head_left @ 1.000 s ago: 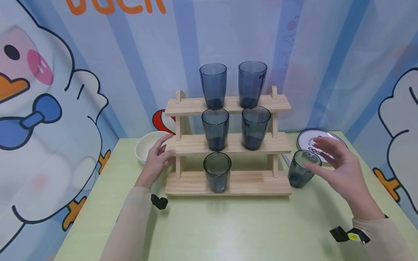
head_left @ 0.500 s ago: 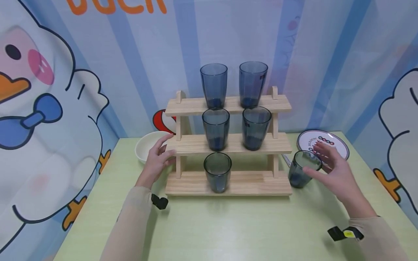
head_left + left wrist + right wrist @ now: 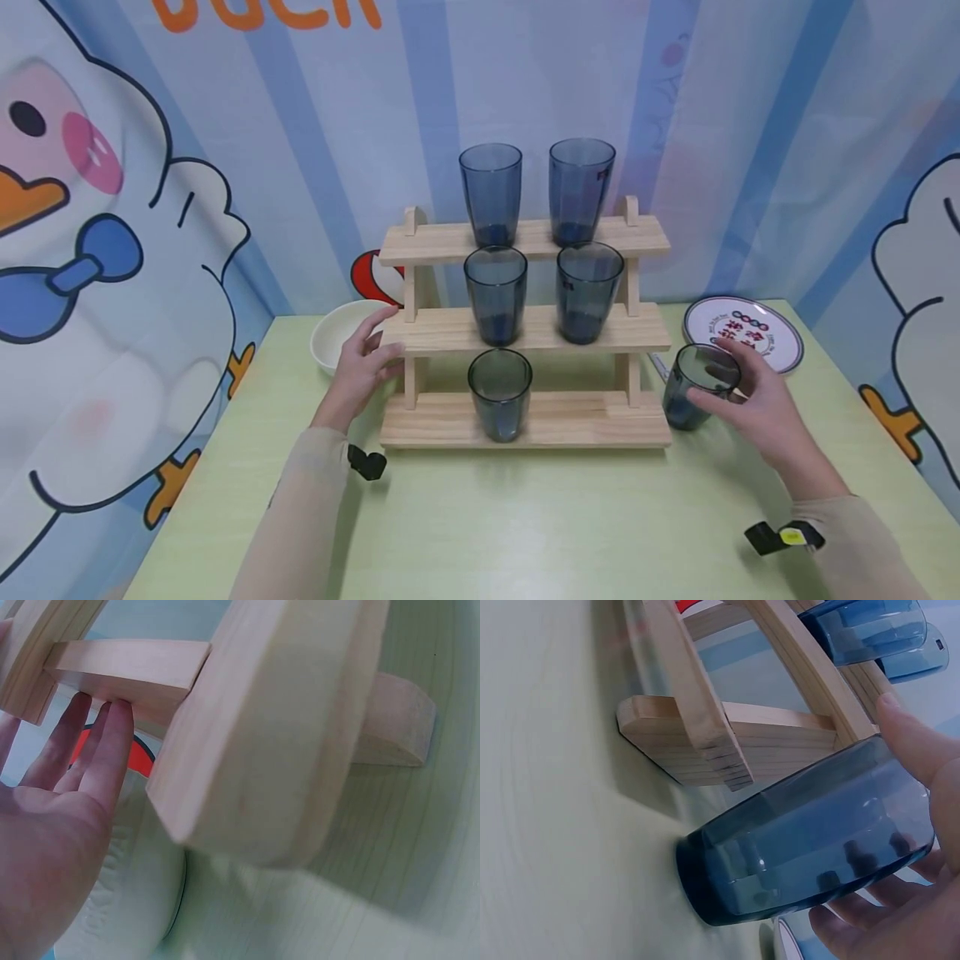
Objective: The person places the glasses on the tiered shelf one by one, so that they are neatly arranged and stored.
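Note:
A three-tier wooden display rack [image 3: 592, 429] stands mid-table. My left hand [image 3: 360, 367] holds its left side, thumb and index finger about the middle board's end. In the left wrist view, straight fingers [image 3: 109, 754] touch the wooden upright [image 3: 135, 664]. To the rack's right, a blue-grey drinking glass [image 3: 686, 408] stands upright on the table. My right hand [image 3: 757, 408] grips it near the rim, thumb on the near side and fingers behind. Through the glass [image 3: 810, 832], the right wrist view shows fingertips on its far side; its base appears on the table.
Similar glasses stand on the rack: two on the top board [image 3: 532, 237], two on the middle board [image 3: 540, 329], and one glass [image 3: 500, 400] at the bottom. Behind the right hand lie printed plates [image 3: 783, 342]. A white bowl [image 3: 330, 333] sits behind the left hand.
My right hand has moved left and closed in round the standing glass, which has stayed in place. The left hand and the rack have not moved.

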Available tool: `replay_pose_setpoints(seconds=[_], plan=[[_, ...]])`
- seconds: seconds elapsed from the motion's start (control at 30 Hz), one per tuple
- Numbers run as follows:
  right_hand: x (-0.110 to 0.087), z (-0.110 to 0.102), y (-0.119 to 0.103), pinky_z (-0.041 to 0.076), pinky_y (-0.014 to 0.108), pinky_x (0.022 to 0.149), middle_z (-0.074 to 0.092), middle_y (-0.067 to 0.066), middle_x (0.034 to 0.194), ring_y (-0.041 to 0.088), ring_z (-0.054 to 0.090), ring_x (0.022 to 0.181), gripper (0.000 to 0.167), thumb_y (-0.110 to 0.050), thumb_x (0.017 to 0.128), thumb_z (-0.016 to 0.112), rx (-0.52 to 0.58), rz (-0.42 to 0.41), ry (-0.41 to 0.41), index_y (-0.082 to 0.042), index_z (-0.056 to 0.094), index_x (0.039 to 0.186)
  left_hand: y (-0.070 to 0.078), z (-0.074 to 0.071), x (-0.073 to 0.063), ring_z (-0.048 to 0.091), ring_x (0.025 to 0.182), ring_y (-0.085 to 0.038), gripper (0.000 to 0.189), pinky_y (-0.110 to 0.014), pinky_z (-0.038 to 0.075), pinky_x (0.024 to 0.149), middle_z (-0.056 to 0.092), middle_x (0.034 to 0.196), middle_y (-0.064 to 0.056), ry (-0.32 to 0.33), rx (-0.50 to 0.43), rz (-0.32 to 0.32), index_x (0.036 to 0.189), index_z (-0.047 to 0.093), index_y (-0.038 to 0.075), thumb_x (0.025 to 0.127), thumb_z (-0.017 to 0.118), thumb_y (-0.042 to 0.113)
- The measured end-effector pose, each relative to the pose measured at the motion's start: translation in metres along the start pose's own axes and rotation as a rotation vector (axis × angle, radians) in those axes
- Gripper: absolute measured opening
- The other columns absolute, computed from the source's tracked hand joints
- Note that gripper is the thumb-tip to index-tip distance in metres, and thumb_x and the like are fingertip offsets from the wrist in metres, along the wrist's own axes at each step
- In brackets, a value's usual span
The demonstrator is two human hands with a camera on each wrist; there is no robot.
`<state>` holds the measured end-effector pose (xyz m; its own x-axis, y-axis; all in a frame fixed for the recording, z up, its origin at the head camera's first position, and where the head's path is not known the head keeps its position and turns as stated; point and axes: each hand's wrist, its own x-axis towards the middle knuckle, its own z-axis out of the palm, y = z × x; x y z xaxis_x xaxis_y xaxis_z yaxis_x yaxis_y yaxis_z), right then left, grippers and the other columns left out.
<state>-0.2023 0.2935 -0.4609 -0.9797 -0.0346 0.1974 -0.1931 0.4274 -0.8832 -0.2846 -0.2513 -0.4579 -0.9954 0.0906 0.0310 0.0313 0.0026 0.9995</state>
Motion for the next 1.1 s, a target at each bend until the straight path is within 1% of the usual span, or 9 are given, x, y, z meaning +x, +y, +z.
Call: replay_pose_setpoints(seconds=[0.13,0.37,0.53,0.63,0.7,0.8,0.93,1.1], plan=[[-0.0003,0.0031,0.0036,0.050,0.008,0.091,0.054,0.012,0.149,-0.006,0.052,0.122,0.085,-0.010,0.093,0.080,0.019,-0.016,-0.001,-0.008,0.032,0.164,-0.0002,-0.0005,0.0001,0.055,0.131,-0.034,0.068,-0.050,0.054,0.105,0.047,0.156,-0.020,-0.001,0.001,0.001,0.163,0.037,0.017,0.101,0.065,0.010],[0.0002,0.0044,0.0060,0.047,0.006,0.092,0.055,0.012,0.150,-0.005,0.051,0.123,0.084,-0.013,0.094,0.080,-0.003,-0.002,0.008,-0.008,0.033,0.163,0.0008,0.0001,-0.0006,0.055,0.131,-0.034,0.069,-0.049,0.054,0.105,0.047,0.156,-0.019,-0.003,0.001,0.003,0.163,0.037,0.017,0.102,0.066,0.010],[0.0002,0.0058,0.0068,0.048,0.007,0.092,0.057,0.002,0.145,-0.004,0.052,0.122,0.080,-0.012,0.094,0.080,0.017,-0.004,0.017,-0.009,0.035,0.161,0.0007,-0.0001,-0.0002,0.057,0.129,-0.032,0.066,-0.049,0.054,0.104,0.048,0.155,-0.020,-0.002,-0.005,0.006,0.162,0.041,0.021,0.102,0.066,0.010],[-0.0005,0.0066,0.0064,0.048,0.007,0.092,0.058,-0.001,0.144,-0.003,0.053,0.122,0.079,-0.012,0.095,0.079,0.031,-0.004,0.023,-0.011,0.036,0.161,-0.0002,-0.0009,0.0009,0.057,0.129,-0.032,0.064,-0.048,0.055,0.104,0.048,0.155,-0.019,-0.002,-0.005,0.008,0.161,0.043,0.023,0.102,0.066,0.010],[-0.0010,0.0070,0.0058,0.049,0.007,0.092,0.059,-0.001,0.143,-0.004,0.053,0.122,0.078,-0.013,0.095,0.079,0.036,0.000,0.025,-0.012,0.037,0.161,-0.0005,-0.0011,0.0012,0.057,0.129,-0.032,0.064,-0.048,0.055,0.104,0.048,0.155,-0.019,-0.001,-0.005,0.007,0.161,0.043,0.022,0.102,0.065,0.009],[-0.0012,0.0078,0.0056,0.050,0.008,0.091,0.060,-0.001,0.142,-0.004,0.054,0.121,0.077,-0.013,0.095,0.079,0.050,0.001,0.028,-0.014,0.038,0.160,-0.0007,-0.0013,0.0013,0.056,0.129,-0.033,0.066,-0.049,0.055,0.104,0.048,0.155,-0.020,0.000,-0.004,0.005,0.162,0.040,0.019,0.102,0.065,0.008],[-0.0013,0.0084,0.0065,0.052,0.009,0.088,0.062,-0.005,0.138,-0.003,0.057,0.119,0.075,-0.013,0.094,0.080,0.053,0.004,0.045,-0.016,0.042,0.159,-0.0005,-0.0011,0.0010,0.055,0.131,-0.034,0.067,-0.052,0.053,0.106,0.047,0.156,-0.020,-0.004,-0.005,0.005,0.163,0.038,0.016,0.102,0.065,0.009],[-0.0024,0.0072,0.0081,0.051,0.008,0.086,0.064,-0.012,0.135,-0.002,0.058,0.115,0.077,-0.017,0.092,0.083,0.022,0.026,0.072,-0.017,0.044,0.159,-0.0005,-0.0013,0.0010,0.054,0.132,-0.035,0.068,-0.055,0.051,0.107,0.046,0.157,-0.020,-0.004,0.000,0.004,0.163,0.037,0.017,0.102,0.065,0.009]])
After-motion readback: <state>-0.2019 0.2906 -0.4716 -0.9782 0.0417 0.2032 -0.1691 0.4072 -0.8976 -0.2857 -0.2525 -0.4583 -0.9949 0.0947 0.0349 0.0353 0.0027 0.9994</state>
